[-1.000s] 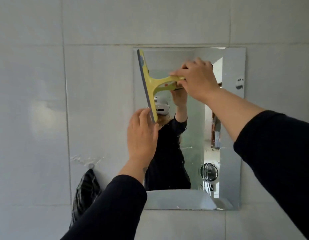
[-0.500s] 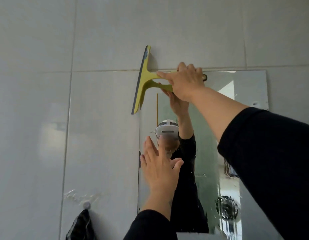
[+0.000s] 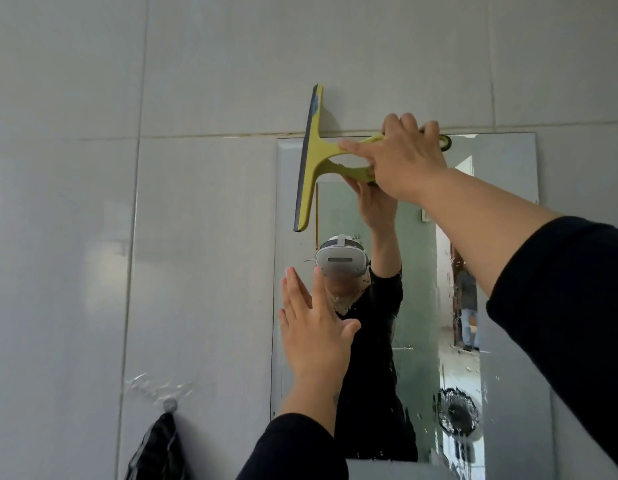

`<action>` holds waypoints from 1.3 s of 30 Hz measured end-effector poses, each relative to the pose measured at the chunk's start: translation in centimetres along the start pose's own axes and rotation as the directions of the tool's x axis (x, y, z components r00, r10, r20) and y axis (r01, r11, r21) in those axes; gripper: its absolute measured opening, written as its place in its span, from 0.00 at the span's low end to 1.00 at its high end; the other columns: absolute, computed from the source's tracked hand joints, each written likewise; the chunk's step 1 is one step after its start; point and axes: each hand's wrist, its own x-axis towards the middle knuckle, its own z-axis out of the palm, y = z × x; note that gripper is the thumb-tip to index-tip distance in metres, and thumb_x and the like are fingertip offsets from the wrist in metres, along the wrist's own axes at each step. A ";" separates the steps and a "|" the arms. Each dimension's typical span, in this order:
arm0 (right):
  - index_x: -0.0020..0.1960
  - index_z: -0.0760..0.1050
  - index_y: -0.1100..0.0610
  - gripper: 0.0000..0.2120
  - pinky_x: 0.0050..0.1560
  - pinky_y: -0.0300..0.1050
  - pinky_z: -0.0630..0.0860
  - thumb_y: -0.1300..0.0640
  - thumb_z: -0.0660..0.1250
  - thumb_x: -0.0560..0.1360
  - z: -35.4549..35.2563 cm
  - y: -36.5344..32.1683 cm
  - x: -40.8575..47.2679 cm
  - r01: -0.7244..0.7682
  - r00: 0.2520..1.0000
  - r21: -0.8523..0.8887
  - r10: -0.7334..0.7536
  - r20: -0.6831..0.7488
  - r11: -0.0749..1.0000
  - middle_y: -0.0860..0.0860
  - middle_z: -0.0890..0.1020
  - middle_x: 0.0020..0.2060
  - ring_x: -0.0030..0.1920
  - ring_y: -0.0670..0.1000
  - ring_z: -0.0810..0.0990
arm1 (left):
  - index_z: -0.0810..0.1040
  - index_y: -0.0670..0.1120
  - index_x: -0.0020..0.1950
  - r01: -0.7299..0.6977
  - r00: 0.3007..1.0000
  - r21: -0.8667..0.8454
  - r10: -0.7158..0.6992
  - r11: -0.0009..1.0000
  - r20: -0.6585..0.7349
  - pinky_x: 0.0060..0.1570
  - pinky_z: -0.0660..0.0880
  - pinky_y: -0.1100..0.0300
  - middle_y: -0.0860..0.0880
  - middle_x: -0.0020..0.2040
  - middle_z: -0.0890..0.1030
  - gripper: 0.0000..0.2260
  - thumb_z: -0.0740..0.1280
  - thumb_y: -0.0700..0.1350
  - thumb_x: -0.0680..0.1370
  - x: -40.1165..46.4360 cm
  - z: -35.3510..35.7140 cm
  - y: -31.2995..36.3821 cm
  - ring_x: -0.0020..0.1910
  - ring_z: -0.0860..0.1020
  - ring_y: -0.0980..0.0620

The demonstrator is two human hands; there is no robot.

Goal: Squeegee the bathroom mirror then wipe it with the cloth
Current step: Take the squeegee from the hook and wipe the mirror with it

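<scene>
**tilefan:** Working left to right: the dark striped cloth hangs off a small round wall hook on the pale grey glossy tiles, low and left of the mirror, so it's parked for the wipe stage. Next is the left hand, flat, fingers spread, holding nothing, up by the left edge of the frameless rectangular wall mirror. Then the yellow-green plastic squeegee with the dark rubber blade, blade running vertically near the mirror's top-left corner, its upper end sticking up over the tile. The right hand has its grip clenched around the handle.

**squeakyclean:** Looks like the start of a stroke, then. My advice: bring the blade down so its whole length sits on glass (any part riding the tile lifts the rubber and leaves a streak). Keep even pressure, tilt the handle slightly off the glass, and pull in one steady pass. There are still droplets low on the right, so overlap each stroke. I can't tell if the blade is actually touching yet.
</scene>
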 end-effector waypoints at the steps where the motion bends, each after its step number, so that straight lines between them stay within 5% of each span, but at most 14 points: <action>1: 0.72 0.54 0.31 0.26 0.56 0.56 0.62 0.56 0.53 0.81 0.0 0.3 -0.3 -0.002 1.000 -0.007 0.002 0.002 1.000 0.55 0.68 0.52 0.58 0.58 0.65 | 0.45 0.55 0.77 0.004 1.000 -0.008 -0.004 1.000 0.000 0.75 0.50 0.49 0.46 0.78 0.37 0.42 0.69 0.58 0.72 0.0 -0.1 0.1 0.77 0.39 0.46; 13: 0.72 0.52 0.30 0.29 0.57 0.55 0.62 0.59 0.53 0.81 -1.0 5.9 -3.7 -0.085 0.995 -0.076 0.088 0.039 0.993 0.56 0.68 0.54 0.60 0.58 0.65 | 0.42 0.56 0.76 -0.040 0.999 0.066 0.040 0.997 0.003 0.73 0.42 0.45 0.46 0.77 0.36 0.39 0.63 0.58 0.73 0.3 0.2 2.5 0.77 0.38 0.47; 30: 0.71 0.55 0.30 0.28 0.58 0.56 0.62 0.59 0.53 0.80 -1.5 13.2 -7.3 -0.290 0.950 -0.139 0.302 0.083 0.947 0.57 0.68 0.59 0.60 0.59 0.65 | 0.43 0.57 0.76 -0.048 0.999 0.044 0.047 0.998 0.024 0.74 0.51 0.45 0.45 0.77 0.35 0.45 0.70 0.59 0.70 0.5 1.0 2.5 0.77 0.38 0.46; 39: 0.73 0.51 0.31 0.28 0.59 0.57 0.64 0.56 0.54 0.80 -1.3 14.1 -9.2 -0.457 0.863 -0.100 0.468 0.189 0.884 0.58 0.68 0.59 0.59 0.61 0.69 | 0.43 0.56 0.76 -0.031 0.999 0.043 0.030 0.999 0.032 0.74 0.53 0.45 0.45 0.77 0.36 0.46 0.71 0.59 0.70 0.6 1.0 2.8 0.77 0.38 0.45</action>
